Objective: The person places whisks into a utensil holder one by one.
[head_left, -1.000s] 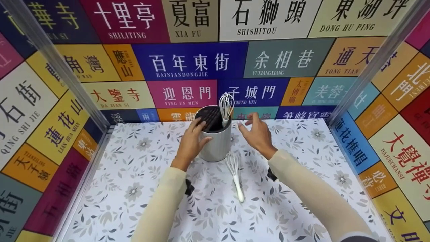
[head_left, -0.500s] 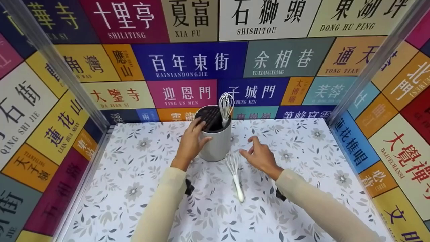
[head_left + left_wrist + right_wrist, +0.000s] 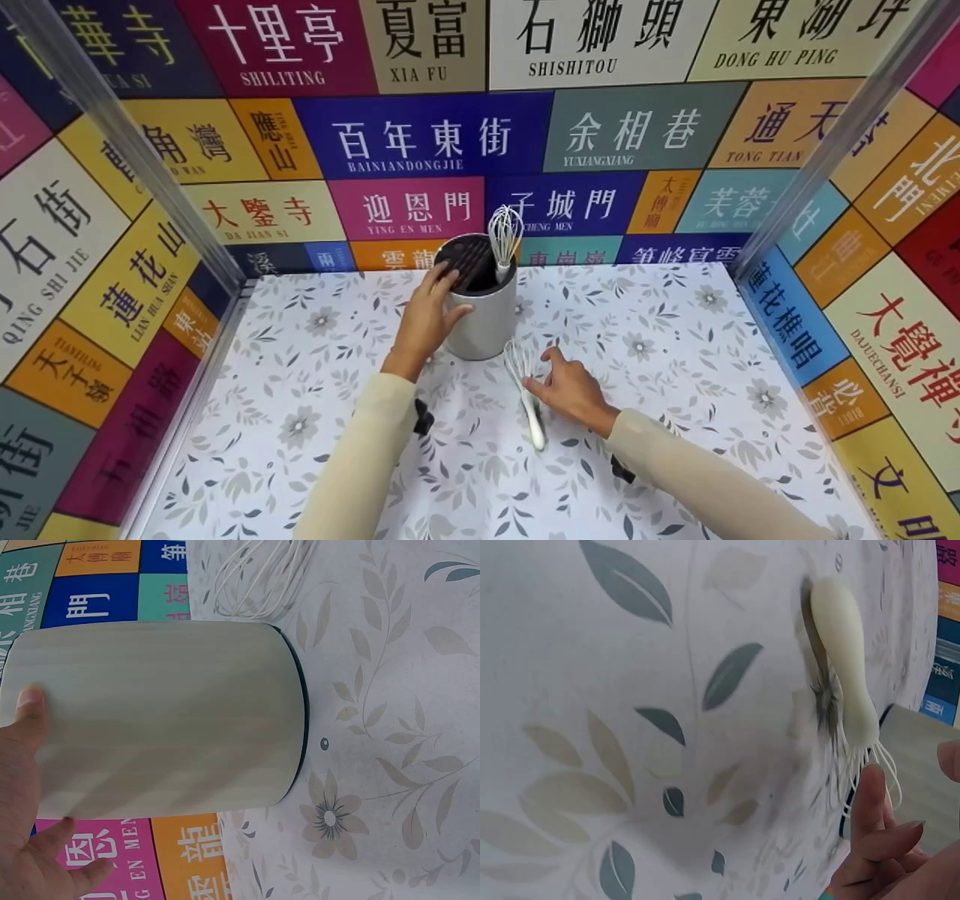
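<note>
An oval light-grey utensil holder [image 3: 486, 330] with a dark slotted top stands upright near the back wall. My left hand [image 3: 427, 315] holds its left side, the thumb on the front and the fingertips at the rim. One whisk [image 3: 505, 229] stands in the holder's right-hand compartment, wires up; its handle is mostly hidden inside. A second whisk [image 3: 531, 412] lies on the table in front, its pale handle toward me. My right hand [image 3: 570, 390] is beside this whisk's neck, thumb and index finger apart; contact is unclear. In the right wrist view its fingertip [image 3: 871, 780] overlaps the wires.
The table [image 3: 300, 480] has a white cover with grey leaves and flowers. A colourful lettered panel [image 3: 420, 135] rises behind the holder, and similar panels flank both sides. Clear-looking posts [image 3: 817, 150] stand at the back corners.
My right hand has come down and toward me from beside the holder to the whisk on the table. The left hand, the holder and both whisks have stayed in place.
</note>
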`<state>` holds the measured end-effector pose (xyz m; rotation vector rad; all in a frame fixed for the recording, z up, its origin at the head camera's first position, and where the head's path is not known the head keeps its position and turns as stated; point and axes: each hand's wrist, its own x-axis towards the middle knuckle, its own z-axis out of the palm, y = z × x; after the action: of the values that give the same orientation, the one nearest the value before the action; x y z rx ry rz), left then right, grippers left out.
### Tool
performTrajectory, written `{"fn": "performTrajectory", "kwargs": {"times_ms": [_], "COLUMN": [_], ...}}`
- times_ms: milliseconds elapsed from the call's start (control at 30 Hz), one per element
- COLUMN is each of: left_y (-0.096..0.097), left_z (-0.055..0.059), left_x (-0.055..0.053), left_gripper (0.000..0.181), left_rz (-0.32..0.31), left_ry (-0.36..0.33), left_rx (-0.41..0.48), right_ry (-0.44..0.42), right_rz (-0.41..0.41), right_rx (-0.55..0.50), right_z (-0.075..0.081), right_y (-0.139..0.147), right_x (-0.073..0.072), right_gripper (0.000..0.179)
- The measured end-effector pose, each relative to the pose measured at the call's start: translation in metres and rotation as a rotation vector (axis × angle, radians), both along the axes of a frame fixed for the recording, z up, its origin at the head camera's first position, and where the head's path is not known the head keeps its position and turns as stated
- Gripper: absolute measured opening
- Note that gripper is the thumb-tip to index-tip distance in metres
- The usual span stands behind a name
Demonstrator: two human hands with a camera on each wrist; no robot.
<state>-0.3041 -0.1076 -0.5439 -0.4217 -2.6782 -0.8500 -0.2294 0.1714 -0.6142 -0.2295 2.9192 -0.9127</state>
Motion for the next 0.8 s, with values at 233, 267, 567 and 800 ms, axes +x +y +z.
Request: {"fn": "performTrajectory", "kwargs": {"times_ms": [233, 267, 567, 800], "left_y": [0.000, 0.000, 0.000, 0.001], "left_z": [0.000, 0.000, -0.001, 0.000], "left_x": [0.001, 0.001, 0.000, 0.002], "left_gripper": [0.070, 0.069, 0.069, 0.069], "left_rz": [-0.010, -0.010, -0.003, 0.010], "left_ry": [0.038, 0.040, 0.034, 0.009], "left_rx": [0.009, 0.008, -0.002, -0.016], "right_ry": [-0.051, -0.057, -0.069, -0.055], "right_rz": [-0.018, -0.020, -0.024, -0.009], "right_rx": [0.028, 0.033, 0.044, 0.002], "right_z": [-0.013, -0.014, -0.025, -0.030], "right_y": [-0.005, -0.006, -0.014, -0.017], "right_x": [0.012, 0.013, 0.020, 0.022], "right_gripper": [0.053, 0.053, 0.047, 0.030]}}
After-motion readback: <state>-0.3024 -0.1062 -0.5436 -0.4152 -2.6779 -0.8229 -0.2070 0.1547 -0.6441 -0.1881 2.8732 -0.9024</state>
